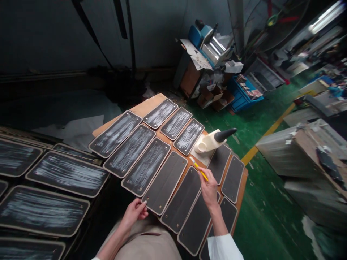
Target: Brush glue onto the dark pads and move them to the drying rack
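A yellow-handled brush with a pale tip is held in my right hand, over the middle of the board. My left hand pinches the near corner of a dark rounded panel that has no white streaks on it. To its left lies a panel streaked with white, and more streaked ones sit farther up. Beyond the brush, a cream bottle with a black cone-shaped end stands on a pale sheet. Plain dark panels cover the right side.
The panels rest on a brown board. At my left, more streaked panels lie on a separate stack. Past the board are a blue roller machine, a blue crate and cardboard boxes. Green floor runs along the right.
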Demonstrator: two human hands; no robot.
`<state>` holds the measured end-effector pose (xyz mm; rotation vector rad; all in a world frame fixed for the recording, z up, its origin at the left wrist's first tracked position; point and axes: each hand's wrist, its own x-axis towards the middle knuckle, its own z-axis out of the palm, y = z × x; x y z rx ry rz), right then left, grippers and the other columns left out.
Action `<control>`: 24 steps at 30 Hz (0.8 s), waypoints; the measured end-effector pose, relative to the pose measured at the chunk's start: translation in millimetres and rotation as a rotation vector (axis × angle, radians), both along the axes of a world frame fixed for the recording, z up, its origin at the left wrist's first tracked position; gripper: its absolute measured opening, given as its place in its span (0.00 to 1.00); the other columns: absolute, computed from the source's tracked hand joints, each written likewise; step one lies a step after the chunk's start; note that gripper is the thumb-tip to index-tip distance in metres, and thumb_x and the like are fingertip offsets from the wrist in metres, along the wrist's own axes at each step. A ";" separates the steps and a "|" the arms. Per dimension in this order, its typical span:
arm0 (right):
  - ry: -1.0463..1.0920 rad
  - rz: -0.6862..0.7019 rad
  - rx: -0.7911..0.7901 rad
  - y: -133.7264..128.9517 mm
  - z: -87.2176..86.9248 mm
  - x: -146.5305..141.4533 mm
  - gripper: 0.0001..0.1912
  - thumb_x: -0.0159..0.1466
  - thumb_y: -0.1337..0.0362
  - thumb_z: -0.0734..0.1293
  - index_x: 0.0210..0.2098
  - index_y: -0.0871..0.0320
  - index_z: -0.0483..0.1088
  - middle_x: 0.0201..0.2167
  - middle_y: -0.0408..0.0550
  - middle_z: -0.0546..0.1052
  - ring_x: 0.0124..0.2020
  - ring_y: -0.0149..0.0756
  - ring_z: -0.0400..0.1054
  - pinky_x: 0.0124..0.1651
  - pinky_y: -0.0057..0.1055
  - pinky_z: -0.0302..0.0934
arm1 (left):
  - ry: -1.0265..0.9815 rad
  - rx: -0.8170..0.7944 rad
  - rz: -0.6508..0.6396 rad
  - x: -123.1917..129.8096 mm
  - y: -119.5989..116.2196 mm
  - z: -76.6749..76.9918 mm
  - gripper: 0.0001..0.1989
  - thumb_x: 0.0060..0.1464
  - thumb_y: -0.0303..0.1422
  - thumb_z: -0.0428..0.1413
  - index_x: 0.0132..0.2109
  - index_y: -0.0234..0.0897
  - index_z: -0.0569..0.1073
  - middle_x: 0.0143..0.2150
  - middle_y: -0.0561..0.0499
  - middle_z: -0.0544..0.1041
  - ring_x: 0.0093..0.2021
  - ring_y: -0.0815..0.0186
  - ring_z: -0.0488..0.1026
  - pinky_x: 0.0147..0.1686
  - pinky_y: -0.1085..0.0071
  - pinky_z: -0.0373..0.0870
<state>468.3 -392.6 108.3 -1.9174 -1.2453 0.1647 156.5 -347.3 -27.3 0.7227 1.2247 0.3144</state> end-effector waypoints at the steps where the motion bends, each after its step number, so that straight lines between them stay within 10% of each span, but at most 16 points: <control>1: 0.016 0.017 -0.020 -1.2 -0.5 -8.2 0.11 0.68 0.61 0.60 0.47 0.54 0.71 0.42 0.49 0.73 0.45 0.39 0.69 0.49 0.36 0.62 | -0.002 0.000 0.003 -0.1 0.0 1.4 0.25 0.38 0.51 0.63 0.31 0.35 0.66 0.23 0.53 0.74 0.22 0.68 0.74 0.22 0.74 0.71; 24: -0.087 0.117 -0.165 15.1 -28.5 -34.9 0.13 0.69 0.61 0.59 0.49 0.55 0.70 0.42 0.50 0.74 0.44 0.38 0.70 0.48 0.35 0.63 | -0.037 0.003 0.028 -4.8 -1.3 10.2 0.20 0.43 0.45 0.63 0.31 0.35 0.66 0.25 0.52 0.75 0.24 0.67 0.75 0.23 0.74 0.71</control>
